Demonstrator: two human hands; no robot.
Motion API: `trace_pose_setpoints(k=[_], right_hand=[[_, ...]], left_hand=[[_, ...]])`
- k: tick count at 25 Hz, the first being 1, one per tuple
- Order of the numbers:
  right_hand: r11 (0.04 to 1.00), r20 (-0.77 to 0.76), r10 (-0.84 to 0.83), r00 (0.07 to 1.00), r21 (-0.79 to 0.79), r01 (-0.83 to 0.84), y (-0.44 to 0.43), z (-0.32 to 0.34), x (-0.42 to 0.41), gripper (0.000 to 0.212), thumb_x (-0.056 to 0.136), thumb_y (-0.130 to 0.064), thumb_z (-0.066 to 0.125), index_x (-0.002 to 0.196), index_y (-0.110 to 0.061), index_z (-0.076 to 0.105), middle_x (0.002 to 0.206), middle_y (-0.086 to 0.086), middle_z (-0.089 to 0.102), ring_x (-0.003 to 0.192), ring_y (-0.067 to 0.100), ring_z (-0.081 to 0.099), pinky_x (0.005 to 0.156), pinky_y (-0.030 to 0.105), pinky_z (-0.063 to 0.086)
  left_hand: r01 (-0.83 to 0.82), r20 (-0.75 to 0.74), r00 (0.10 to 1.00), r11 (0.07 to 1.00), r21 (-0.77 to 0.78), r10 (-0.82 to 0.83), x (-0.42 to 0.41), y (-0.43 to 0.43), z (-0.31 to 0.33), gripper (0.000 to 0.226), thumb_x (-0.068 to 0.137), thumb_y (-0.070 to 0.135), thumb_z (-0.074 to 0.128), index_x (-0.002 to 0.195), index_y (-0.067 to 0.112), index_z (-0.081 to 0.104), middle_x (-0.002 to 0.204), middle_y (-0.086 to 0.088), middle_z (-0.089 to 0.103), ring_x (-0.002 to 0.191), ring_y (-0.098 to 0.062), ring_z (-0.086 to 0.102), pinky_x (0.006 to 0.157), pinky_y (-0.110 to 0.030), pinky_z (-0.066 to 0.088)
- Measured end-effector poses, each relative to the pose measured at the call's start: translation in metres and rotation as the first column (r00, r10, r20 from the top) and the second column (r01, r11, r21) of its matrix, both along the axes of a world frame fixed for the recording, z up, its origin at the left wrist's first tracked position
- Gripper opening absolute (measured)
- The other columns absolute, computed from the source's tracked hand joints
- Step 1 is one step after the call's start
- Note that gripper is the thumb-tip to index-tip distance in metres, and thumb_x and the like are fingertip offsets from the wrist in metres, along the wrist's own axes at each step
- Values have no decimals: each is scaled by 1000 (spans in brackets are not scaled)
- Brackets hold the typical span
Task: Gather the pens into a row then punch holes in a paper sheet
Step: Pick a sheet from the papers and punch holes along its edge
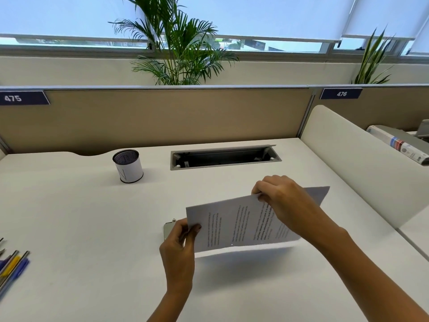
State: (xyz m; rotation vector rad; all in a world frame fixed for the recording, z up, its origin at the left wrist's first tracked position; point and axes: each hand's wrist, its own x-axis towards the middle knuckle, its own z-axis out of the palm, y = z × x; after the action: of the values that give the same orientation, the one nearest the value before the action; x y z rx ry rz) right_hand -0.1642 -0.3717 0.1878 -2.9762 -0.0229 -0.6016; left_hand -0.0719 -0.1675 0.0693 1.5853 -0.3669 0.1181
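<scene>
A printed paper sheet (234, 223) is held in the air above the white desk (92, 217), tilted, with its text side toward me. My left hand (180, 249) pinches its lower left corner. My right hand (283, 203) grips its upper edge toward the right. A metal hole punch (169, 228) sits on the desk just behind my left hand, mostly hidden by the hand and the sheet. Several pens (12, 266), blue, yellow and silver, lie side by side at the desk's left edge, partly cut off by the frame.
A mesh pen cup (128, 165) with a white wrap stands at the back left. An open cable tray (224, 156) is set into the desk at the back. A beige partition (162, 117) runs behind, and a white divider (362, 163) borders the right side.
</scene>
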Motion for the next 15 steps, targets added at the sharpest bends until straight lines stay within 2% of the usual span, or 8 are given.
trace_pose_setpoints(k=[5,8,10,12,14,15], right_hand=[[999,-89,-36,995,21,38,-2,-13,-4,9,86,-19,67,89,-12,65,93,4,72,76,17,63,71,16,48],[997,-79,-40,996,64,45,-4,-9,-4,11,85,-20,67,88,-10,64,91,5,71,75,18,65,69,13,45],[996,-46,-35,998,84,39,-6,1,-5,14,82,-20,71,86,-8,65,87,8,71,72,20,67,68,14,48],[994,23,-50,998,99,48,-8,14,-7,15,81,-19,71,85,-6,66,84,11,71,69,22,68,66,16,51],[990,140,-91,986,124,73,-10,25,-9,15,83,-20,63,83,-5,66,80,11,69,64,19,65,64,10,47],[984,205,-124,971,151,94,-12,29,-10,17,85,-20,58,83,-5,66,79,11,68,63,16,63,64,5,43]], left_hand=[[18,-2,1000,1000,16,-18,-4,1,-6,19,88,7,59,84,26,62,88,10,67,80,-23,68,68,-26,61],[16,-1,1000,1000,13,-16,-2,1,-4,14,87,17,60,90,30,62,95,9,69,84,-19,69,71,-30,61],[0,-6,1000,1000,7,0,1,0,-1,23,85,21,61,105,32,59,112,7,66,101,-12,65,84,-27,58],[-47,-56,997,999,-15,46,5,-2,1,46,83,25,64,126,25,50,131,13,54,118,-6,52,97,-25,45],[-86,-149,986,994,-63,76,10,-6,4,60,80,32,65,135,26,41,137,17,46,123,-3,44,100,-20,37],[-79,-184,981,993,-85,62,11,-9,4,58,81,31,65,134,27,40,137,16,46,123,-2,45,100,-17,36]])
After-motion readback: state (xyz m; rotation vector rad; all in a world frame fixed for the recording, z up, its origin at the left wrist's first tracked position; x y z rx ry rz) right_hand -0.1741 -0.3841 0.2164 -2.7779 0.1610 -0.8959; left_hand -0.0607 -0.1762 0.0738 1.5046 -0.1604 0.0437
